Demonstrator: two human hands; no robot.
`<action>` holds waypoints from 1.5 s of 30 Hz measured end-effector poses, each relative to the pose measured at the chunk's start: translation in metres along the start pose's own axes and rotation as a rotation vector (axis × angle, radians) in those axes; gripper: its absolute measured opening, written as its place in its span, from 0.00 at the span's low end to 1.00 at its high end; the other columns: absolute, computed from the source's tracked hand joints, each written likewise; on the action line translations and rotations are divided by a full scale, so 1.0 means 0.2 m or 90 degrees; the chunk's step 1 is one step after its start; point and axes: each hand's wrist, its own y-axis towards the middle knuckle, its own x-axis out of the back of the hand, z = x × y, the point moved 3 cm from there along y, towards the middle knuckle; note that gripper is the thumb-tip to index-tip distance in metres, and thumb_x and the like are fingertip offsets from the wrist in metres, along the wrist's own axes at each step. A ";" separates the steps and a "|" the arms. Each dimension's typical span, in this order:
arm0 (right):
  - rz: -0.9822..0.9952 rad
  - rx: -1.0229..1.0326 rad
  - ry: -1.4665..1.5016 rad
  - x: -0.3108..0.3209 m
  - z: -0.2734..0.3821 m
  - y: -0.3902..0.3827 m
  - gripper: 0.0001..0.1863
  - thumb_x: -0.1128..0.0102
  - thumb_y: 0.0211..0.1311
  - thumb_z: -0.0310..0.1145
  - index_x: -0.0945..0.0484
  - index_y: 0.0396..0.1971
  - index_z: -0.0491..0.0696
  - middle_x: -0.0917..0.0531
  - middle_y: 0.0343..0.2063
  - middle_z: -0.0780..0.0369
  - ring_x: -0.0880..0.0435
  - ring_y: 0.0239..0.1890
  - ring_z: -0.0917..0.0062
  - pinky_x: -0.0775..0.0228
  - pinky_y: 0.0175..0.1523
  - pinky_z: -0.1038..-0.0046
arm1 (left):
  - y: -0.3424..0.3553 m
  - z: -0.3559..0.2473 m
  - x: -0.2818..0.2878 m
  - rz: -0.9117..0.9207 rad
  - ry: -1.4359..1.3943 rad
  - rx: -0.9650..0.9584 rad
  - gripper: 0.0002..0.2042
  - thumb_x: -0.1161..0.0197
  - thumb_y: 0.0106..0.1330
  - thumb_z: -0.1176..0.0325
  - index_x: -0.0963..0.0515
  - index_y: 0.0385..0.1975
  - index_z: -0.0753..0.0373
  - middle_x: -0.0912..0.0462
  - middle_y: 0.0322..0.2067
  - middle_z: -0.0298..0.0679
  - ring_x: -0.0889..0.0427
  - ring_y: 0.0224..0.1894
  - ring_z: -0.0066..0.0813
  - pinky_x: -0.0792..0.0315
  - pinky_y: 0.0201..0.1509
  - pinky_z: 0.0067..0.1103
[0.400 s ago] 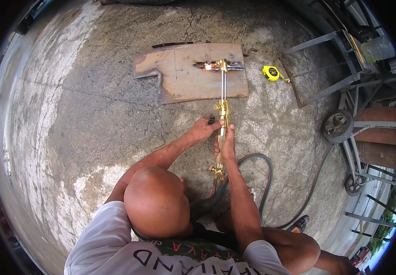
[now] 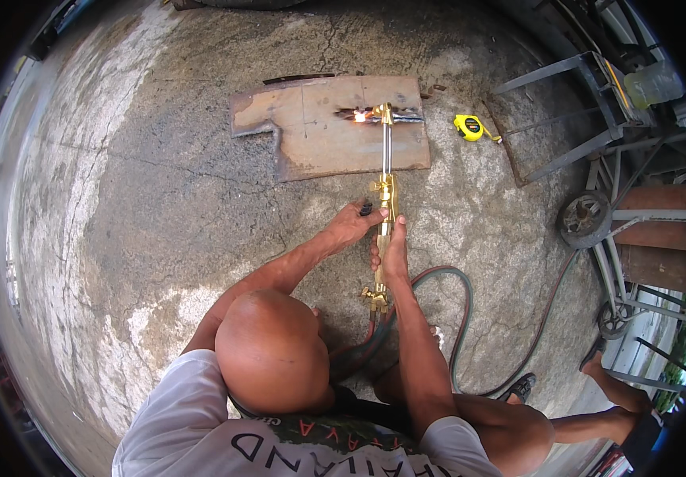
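My right hand [image 2: 395, 253] is wrapped round the handle of a brass cutting torch [image 2: 383, 254]. Farther forward, my left hand [image 2: 352, 222] is closed at the torch's body, its thumb touching the brass. A small black object [image 2: 366, 208], too small to name, shows at the left fingers. The torch head lies over a rusty steel plate [image 2: 343, 151] on the ground. At the left of the head a bright orange glow [image 2: 360, 116] burns on the plate, on a dark scorched line. To its right runs a pale cut line. Part of that line is hidden by the torch head.
Red and green hoses [image 2: 468, 318] trail from the torch across the concrete. A yellow tape measure [image 2: 469, 127] lies right of the plate. Farther right are a metal frame [image 2: 569, 163] and a wheeled cart [image 2: 585, 219]. Another person's legs [image 2: 621, 397] show at the lower right.
Another person's legs have come into view at the lower right. My hands, the torch and the plate look almost unmoved; the glow has shifted barely, if at all.
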 end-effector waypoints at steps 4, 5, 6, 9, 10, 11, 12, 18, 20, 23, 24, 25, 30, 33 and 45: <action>-0.006 -0.018 0.004 0.02 -0.02 -0.01 0.44 0.74 0.66 0.76 0.30 0.30 0.46 0.33 0.14 0.66 0.35 0.13 0.79 0.42 0.18 0.73 | -0.05 -0.05 -0.01 -0.008 0.025 0.014 0.41 0.37 0.68 0.40 0.31 0.62 0.78 0.24 0.58 0.62 0.27 0.64 0.50 0.35 0.68 0.35; -0.008 -0.023 0.005 0.02 -0.02 -0.01 0.43 0.74 0.66 0.76 0.30 0.30 0.46 0.33 0.14 0.66 0.35 0.13 0.79 0.42 0.18 0.73 | -0.07 -0.07 -0.01 -0.013 0.038 0.020 0.42 0.38 0.68 0.40 0.32 0.62 0.78 0.25 0.58 0.63 0.28 0.64 0.51 0.35 0.68 0.35; -0.008 -0.025 0.005 0.01 -0.02 -0.01 0.43 0.74 0.66 0.76 0.30 0.29 0.46 0.33 0.14 0.66 0.35 0.13 0.79 0.42 0.18 0.73 | -0.07 -0.07 -0.01 -0.005 0.034 0.018 0.42 0.38 0.67 0.39 0.32 0.63 0.79 0.25 0.59 0.64 0.28 0.65 0.51 0.35 0.68 0.35; -0.011 -0.030 0.005 0.01 -0.02 -0.01 0.43 0.74 0.66 0.76 0.30 0.29 0.46 0.33 0.14 0.66 0.35 0.12 0.79 0.42 0.18 0.73 | -0.07 -0.07 0.00 0.013 0.025 0.017 0.43 0.38 0.67 0.39 0.33 0.63 0.80 0.26 0.59 0.65 0.28 0.65 0.52 0.35 0.69 0.35; -0.013 -0.030 0.004 0.01 -0.03 -0.01 0.43 0.74 0.66 0.76 0.30 0.29 0.46 0.32 0.14 0.66 0.35 0.12 0.79 0.42 0.18 0.73 | -0.08 -0.08 0.00 0.015 0.023 0.020 0.43 0.38 0.67 0.39 0.33 0.63 0.80 0.26 0.59 0.65 0.28 0.65 0.52 0.35 0.69 0.35; -0.014 -0.029 0.003 0.01 -0.03 -0.01 0.43 0.74 0.67 0.76 0.30 0.29 0.46 0.32 0.14 0.66 0.35 0.12 0.79 0.42 0.18 0.73 | -0.08 -0.08 0.00 0.017 0.020 0.023 0.43 0.38 0.67 0.39 0.33 0.63 0.80 0.26 0.59 0.65 0.28 0.65 0.52 0.35 0.69 0.34; -0.013 -0.024 0.002 0.01 -0.02 -0.01 0.43 0.74 0.67 0.75 0.30 0.29 0.46 0.32 0.14 0.66 0.35 0.12 0.79 0.41 0.18 0.73 | -0.07 -0.07 0.00 0.004 0.025 0.019 0.43 0.38 0.67 0.39 0.32 0.62 0.80 0.26 0.59 0.64 0.28 0.65 0.52 0.35 0.69 0.34; -0.008 -0.017 -0.007 -0.01 -0.01 -0.02 0.43 0.74 0.65 0.77 0.30 0.29 0.46 0.33 0.14 0.67 0.35 0.12 0.79 0.42 0.18 0.73 | -0.05 -0.03 0.00 -0.006 0.009 0.005 0.41 0.37 0.68 0.41 0.31 0.61 0.80 0.24 0.58 0.62 0.26 0.63 0.48 0.35 0.67 0.34; -0.006 -0.019 -0.015 -0.01 -0.01 -0.02 0.45 0.75 0.62 0.81 0.31 0.30 0.48 0.35 0.14 0.68 0.38 0.13 0.80 0.45 0.19 0.74 | -0.06 -0.05 0.00 -0.002 -0.006 0.006 0.40 0.37 0.68 0.42 0.31 0.61 0.80 0.23 0.57 0.61 0.26 0.62 0.46 0.35 0.67 0.34; -0.009 -0.027 -0.013 0.01 0.00 -0.04 0.45 0.75 0.62 0.81 0.32 0.30 0.48 0.35 0.14 0.68 0.38 0.13 0.80 0.45 0.19 0.74 | -0.10 -0.13 -0.01 0.028 0.008 0.018 0.39 0.37 0.68 0.42 0.29 0.59 0.79 0.22 0.56 0.60 0.25 0.61 0.45 0.34 0.66 0.34; -0.010 -0.027 -0.010 0.00 0.01 -0.04 0.44 0.75 0.64 0.79 0.31 0.29 0.47 0.34 0.14 0.67 0.37 0.13 0.80 0.44 0.19 0.74 | -0.09 -0.11 0.00 0.018 0.011 0.014 0.38 0.37 0.68 0.42 0.28 0.59 0.78 0.21 0.55 0.60 0.25 0.61 0.45 0.34 0.66 0.34; -0.010 -0.027 -0.007 -0.01 0.01 -0.04 0.43 0.74 0.66 0.77 0.30 0.29 0.47 0.33 0.13 0.67 0.36 0.13 0.80 0.43 0.18 0.73 | -0.08 -0.08 0.00 0.009 0.013 0.009 0.38 0.37 0.68 0.42 0.27 0.58 0.78 0.21 0.55 0.60 0.25 0.61 0.45 0.34 0.66 0.34; -0.016 -0.033 -0.009 0.00 0.00 -0.03 0.43 0.74 0.66 0.77 0.30 0.29 0.47 0.33 0.13 0.67 0.36 0.12 0.80 0.43 0.18 0.73 | -0.05 -0.05 0.00 0.006 0.016 0.010 0.38 0.37 0.68 0.41 0.27 0.57 0.77 0.21 0.55 0.60 0.25 0.61 0.46 0.34 0.66 0.34; -0.006 -0.027 -0.015 0.00 0.00 -0.02 0.45 0.75 0.63 0.80 0.32 0.30 0.48 0.35 0.14 0.68 0.38 0.12 0.80 0.45 0.18 0.74 | -0.05 -0.04 -0.01 -0.007 0.022 0.014 0.38 0.37 0.68 0.40 0.27 0.58 0.77 0.22 0.56 0.60 0.25 0.61 0.46 0.35 0.67 0.34; -0.007 -0.021 -0.002 0.00 -0.01 -0.02 0.43 0.75 0.65 0.78 0.32 0.30 0.48 0.34 0.14 0.67 0.37 0.12 0.80 0.44 0.18 0.74 | -0.06 -0.07 -0.01 0.040 -0.006 0.021 0.34 0.37 0.69 0.43 0.26 0.58 0.74 0.20 0.55 0.56 0.25 0.60 0.42 0.34 0.66 0.33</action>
